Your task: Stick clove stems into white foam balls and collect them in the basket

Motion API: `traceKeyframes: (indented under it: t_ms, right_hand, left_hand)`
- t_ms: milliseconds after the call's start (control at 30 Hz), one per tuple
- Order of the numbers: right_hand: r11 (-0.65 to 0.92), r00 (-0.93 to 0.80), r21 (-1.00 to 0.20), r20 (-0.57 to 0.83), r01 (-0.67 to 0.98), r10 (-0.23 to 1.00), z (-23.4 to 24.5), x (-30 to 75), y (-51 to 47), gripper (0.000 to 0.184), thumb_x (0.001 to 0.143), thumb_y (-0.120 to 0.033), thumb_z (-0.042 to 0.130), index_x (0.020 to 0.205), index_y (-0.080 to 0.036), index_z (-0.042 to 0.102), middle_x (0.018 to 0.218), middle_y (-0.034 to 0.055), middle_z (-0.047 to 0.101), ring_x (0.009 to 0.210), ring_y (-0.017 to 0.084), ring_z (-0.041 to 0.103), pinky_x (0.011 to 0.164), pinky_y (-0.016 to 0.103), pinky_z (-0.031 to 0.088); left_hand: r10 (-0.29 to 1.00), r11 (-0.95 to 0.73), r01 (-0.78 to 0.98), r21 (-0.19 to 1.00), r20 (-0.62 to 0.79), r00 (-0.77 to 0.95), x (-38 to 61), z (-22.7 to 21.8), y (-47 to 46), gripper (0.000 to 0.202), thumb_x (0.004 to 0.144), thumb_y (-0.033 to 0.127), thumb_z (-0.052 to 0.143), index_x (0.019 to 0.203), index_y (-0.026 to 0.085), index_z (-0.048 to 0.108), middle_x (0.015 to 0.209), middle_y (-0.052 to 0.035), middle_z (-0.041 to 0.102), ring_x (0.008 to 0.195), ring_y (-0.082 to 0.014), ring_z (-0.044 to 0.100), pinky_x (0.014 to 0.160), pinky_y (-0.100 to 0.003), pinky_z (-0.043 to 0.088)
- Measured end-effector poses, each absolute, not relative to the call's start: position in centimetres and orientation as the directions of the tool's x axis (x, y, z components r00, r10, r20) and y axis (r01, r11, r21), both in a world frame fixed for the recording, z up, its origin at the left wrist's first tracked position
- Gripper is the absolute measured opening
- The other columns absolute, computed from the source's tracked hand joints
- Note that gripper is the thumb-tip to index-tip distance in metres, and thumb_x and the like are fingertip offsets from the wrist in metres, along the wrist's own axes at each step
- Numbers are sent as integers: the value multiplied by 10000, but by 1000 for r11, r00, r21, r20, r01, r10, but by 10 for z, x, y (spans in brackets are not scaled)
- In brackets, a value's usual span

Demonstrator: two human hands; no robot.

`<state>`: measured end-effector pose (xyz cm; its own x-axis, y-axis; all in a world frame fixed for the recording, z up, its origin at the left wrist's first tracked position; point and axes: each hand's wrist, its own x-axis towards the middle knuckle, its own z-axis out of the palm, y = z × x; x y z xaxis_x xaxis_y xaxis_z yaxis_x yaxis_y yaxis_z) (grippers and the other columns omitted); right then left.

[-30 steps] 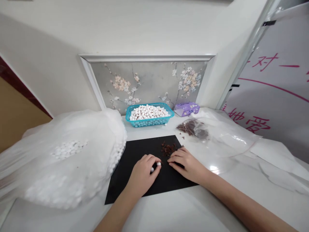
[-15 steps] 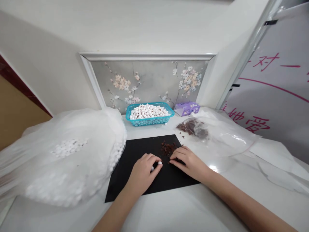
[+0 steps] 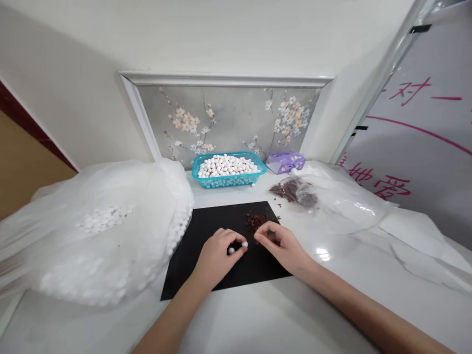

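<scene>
The left hand (image 3: 217, 250) pinches a smooth white ball (image 3: 245, 244) between thumb and forefinger, a second white ball (image 3: 231, 250) within their curve. On the right hand (image 3: 284, 246), thumb and forefinger tips meet; whether on anything, I cannot tell. Jagged brown flakes (image 3: 254, 221) lie just beyond on a flat black mat (image 3: 217, 219), before a translucent teal basket (image 3: 263, 170) of white balls (image 3: 227, 165).

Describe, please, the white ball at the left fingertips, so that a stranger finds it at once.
Start at the black mat, where the left hand curves. The ball is pinched at its fingertips; the second ball sits deeper inside the hand's curve, nearer the palm.
</scene>
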<state>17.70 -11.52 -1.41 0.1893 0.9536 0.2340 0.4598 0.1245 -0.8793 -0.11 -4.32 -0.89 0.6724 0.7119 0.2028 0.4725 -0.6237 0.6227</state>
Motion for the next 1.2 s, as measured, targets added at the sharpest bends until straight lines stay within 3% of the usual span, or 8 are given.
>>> traceKeyframes:
  t_ms: [200,367,700,933,1200]
  right_hand:
    - [-107,79,-983,-96,149,992,-5,160,-119,324,770,-492,552,680,-184,516,481,-88,310,413,52,238,403,218,196]
    - [-225,36,-969,-223,98,974,-4,162,-119,269,742,-433,578,665,-179,538,410,-112,217,382,45,151,388,226,110]
    - [-235,100,-955,-220,181,970,-8,164,-115,173,744,-310,557,622,-187,544,413,-101,232,381,51,175,397,227,145]
    - [-209,181,-931,-160,300,970,-13,162,-110,163,711,-273,575,588,-174,534,470,-68,380,427,53,283,402,215,188]
    - [-295,232,-948,-263,118,937,-15,163,-110,230,631,-337,664,598,-190,491,446,-112,292,370,28,209,355,207,150]
  left_hand:
    - [651,-649,380,660,222,726,0,-8,-43,68,766,285,616,807,248,656,816,22,658,829,-154,546,730,-271,439]
    - [627,-667,385,638,200,753,1,-10,-41,112,763,359,615,794,273,679,907,11,643,888,-174,530,773,-305,436]
    - [632,-644,381,663,182,753,1,-12,-40,137,773,374,599,813,280,691,924,7,641,920,-183,522,814,-326,433]
    - [640,-646,395,653,181,747,2,-11,-42,132,780,366,593,788,274,686,894,14,648,890,-175,530,773,-312,435]
    - [666,-617,405,674,174,726,3,-12,-42,108,767,332,604,767,262,687,897,11,653,896,-177,538,785,-321,441]
